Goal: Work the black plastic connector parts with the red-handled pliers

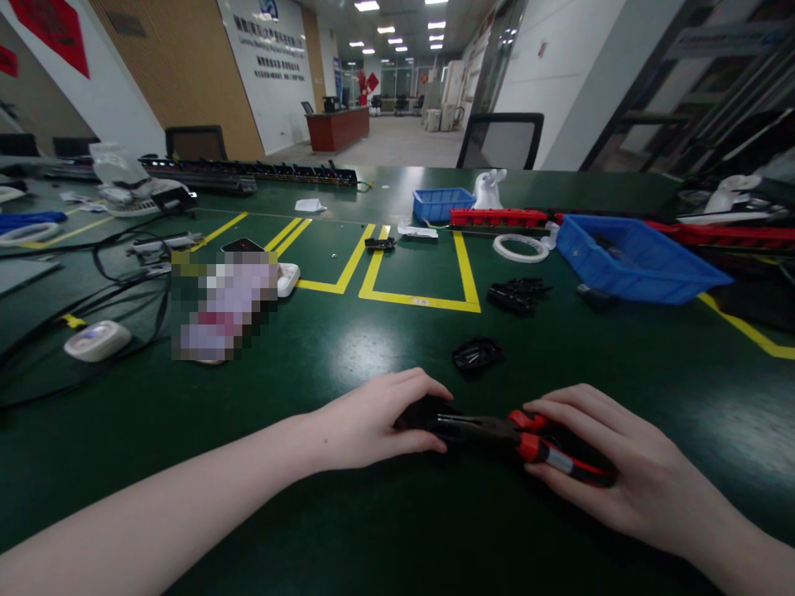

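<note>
My right hand [614,463] is closed around the red and black handles of a pair of pliers [534,447], whose long jaws point left. My left hand [385,418] grips a small black plastic part [426,412] between thumb and fingers. The plier tips meet this part at its right side; whether they bite on it I cannot tell. Just beyond the hands lies another black plastic part [477,354]. A pile of similar black parts [518,294] rests farther back to the right.
Blue bins [639,265] [442,204] and a tape roll [520,247] stand at the back right, near red strips [497,217]. Yellow tape [422,303] marks the green table. At left are a blurred-out phone [227,306], black cables [124,285] and a white device [98,341].
</note>
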A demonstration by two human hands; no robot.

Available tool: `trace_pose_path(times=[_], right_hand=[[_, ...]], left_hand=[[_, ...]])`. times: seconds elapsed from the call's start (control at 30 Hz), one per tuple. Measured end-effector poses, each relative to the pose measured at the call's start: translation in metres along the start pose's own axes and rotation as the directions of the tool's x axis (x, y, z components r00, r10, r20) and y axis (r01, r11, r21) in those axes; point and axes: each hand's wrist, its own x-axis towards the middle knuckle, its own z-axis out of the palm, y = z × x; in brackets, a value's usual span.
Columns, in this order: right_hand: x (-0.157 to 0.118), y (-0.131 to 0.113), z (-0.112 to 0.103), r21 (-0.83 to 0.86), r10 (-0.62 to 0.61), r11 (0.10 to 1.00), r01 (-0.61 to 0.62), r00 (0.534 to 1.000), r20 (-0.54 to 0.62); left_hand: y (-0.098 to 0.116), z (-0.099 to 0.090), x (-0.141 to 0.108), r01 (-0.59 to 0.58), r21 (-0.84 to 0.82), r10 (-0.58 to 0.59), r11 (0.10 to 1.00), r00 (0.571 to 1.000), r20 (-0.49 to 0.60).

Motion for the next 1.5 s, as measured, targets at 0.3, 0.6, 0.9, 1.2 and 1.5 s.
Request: trace_pose_path(times=[0.3,0.6,0.9,1.2,1.5], right_hand=[[0.006,-0.005,-0.006,-0.058,-0.066,0.996,0.064,0.997,-0.032],[0.006,0.0,-0.013,-0.096,-0.073,0.993,0.07,0.997,-0.026],[0.011,-0.005,-0.009,-0.091,-0.099,0.991,0.094,0.994,-0.048],[0.005,-0.003,0.0,-0.061,-0.03,0.998,0.024,0.995,-0.093],[0.012,-0.016,-0.003,-0.078,-0.037,0.996,0.03,0.995,-0.089]], left_hand=[[0.0,0.001,0.0,-0.022,0.017,0.023,1.0,1.0,-0.008],[-0.001,0.001,-0.001,-0.022,0.019,0.022,1.0,1.0,-0.008],[0.001,0.001,0.001,-0.022,0.036,0.022,0.999,1.0,0.0],[0.001,0.002,0.0,-0.081,0.146,0.076,0.986,0.996,0.038],[-0.002,0.005,0.0,-0.102,0.241,0.094,0.965,0.995,0.045]])
